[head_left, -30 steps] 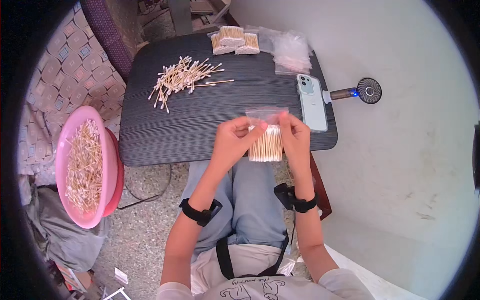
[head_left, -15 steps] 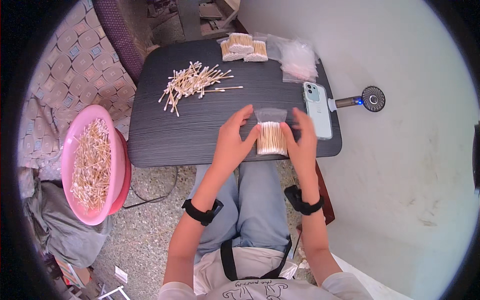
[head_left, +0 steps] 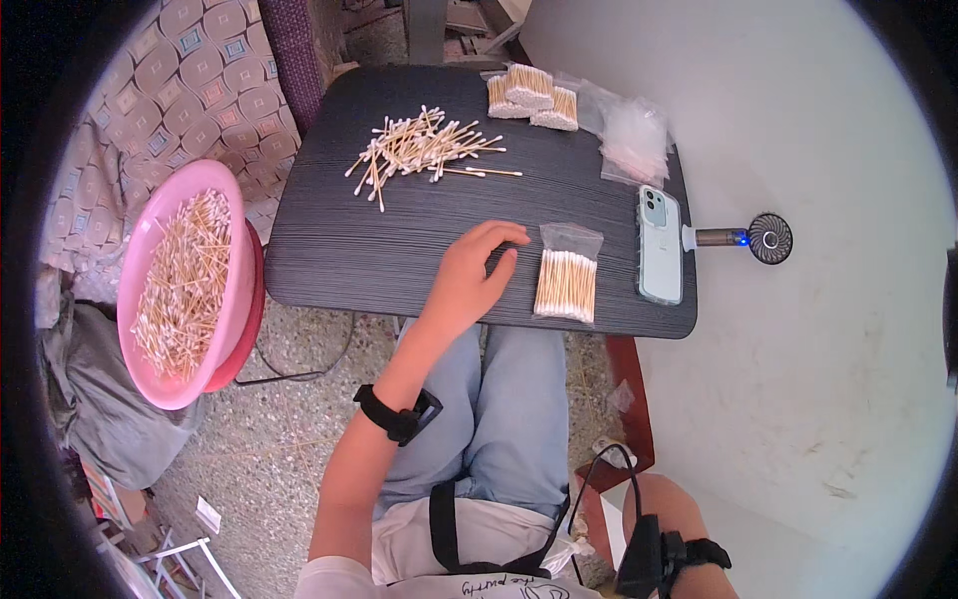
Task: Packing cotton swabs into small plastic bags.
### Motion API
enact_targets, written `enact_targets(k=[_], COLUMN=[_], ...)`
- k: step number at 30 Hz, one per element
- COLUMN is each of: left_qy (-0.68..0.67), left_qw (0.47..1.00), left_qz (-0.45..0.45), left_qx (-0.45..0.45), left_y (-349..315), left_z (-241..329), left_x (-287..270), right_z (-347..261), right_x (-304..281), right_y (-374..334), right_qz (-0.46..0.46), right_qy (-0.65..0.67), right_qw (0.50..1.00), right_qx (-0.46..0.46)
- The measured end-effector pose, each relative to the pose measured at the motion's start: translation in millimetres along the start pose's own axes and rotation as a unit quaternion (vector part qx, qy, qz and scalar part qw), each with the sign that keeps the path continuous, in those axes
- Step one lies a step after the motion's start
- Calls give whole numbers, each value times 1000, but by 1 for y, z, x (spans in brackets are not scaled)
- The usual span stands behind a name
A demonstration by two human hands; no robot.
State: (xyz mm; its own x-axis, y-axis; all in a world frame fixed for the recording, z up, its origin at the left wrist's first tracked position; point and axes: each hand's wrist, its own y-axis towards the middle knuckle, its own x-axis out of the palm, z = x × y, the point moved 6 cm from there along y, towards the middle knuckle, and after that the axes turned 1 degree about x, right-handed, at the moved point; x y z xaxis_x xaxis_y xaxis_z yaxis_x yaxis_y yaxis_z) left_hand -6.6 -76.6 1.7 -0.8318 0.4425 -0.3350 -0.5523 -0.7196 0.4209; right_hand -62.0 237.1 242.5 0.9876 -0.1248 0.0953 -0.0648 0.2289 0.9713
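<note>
A small clear plastic bag (head_left: 566, 275) of cotton swabs lies flat near the table's front edge. The swabs stand side by side in it, and its upper part is unfilled. Just left of it, my left hand (head_left: 473, 270) hovers over or rests on the table, thumb and fingers apart, holding nothing. My right hand (head_left: 661, 504) is down at the lower right, off the table, by a black cable; its fingers cannot be made out. A loose heap of cotton swabs (head_left: 414, 150) lies at the table's far left.
Filled swab bags (head_left: 529, 90) are stacked at the back, beside a pile of clear bags (head_left: 637, 138). A phone (head_left: 660, 245) and a small fan (head_left: 768, 239) are at the right, near the wall. A pink basin (head_left: 238, 299) full of swabs stands left of the black table (head_left: 329, 260).
My right hand has left the bag and dropped to the lower right. My left hand has come off the bag's side. The whole view has shifted a little.
</note>
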Motion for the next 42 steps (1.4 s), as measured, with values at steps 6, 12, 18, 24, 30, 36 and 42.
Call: enact_targets(k=[6, 12, 18, 24, 30, 36, 42], left_qy=[-9, 16, 9, 5, 12, 20, 61], left_qw=[1000, 1000, 1000, 1000, 1000, 999, 998], left_qz=[-17, -8, -13, -1, 4, -28, -26], left_qx=[4, 20, 10, 18, 6, 28, 7], left_y=[3, 0, 1, 2, -5, 4, 2], left_z=[3, 3, 3, 6, 1, 6, 6], left_x=[8, 6, 7, 5, -2, 18, 2], right_z=[-6, 0, 20, 39, 56, 92, 96], right_x=[-8, -13, -11, -5, 5, 32, 100], right_y=[8, 6, 0, -12, -25, -27, -32], right_qz=[-23, -39, -60, -89, -95, -187, -202], right_qy=[16, 32, 43, 40, 45, -72, 16], right_qw=[996, 986, 970, 945, 924, 884, 878], right_qx=[83, 158, 233, 312, 367, 423, 434])
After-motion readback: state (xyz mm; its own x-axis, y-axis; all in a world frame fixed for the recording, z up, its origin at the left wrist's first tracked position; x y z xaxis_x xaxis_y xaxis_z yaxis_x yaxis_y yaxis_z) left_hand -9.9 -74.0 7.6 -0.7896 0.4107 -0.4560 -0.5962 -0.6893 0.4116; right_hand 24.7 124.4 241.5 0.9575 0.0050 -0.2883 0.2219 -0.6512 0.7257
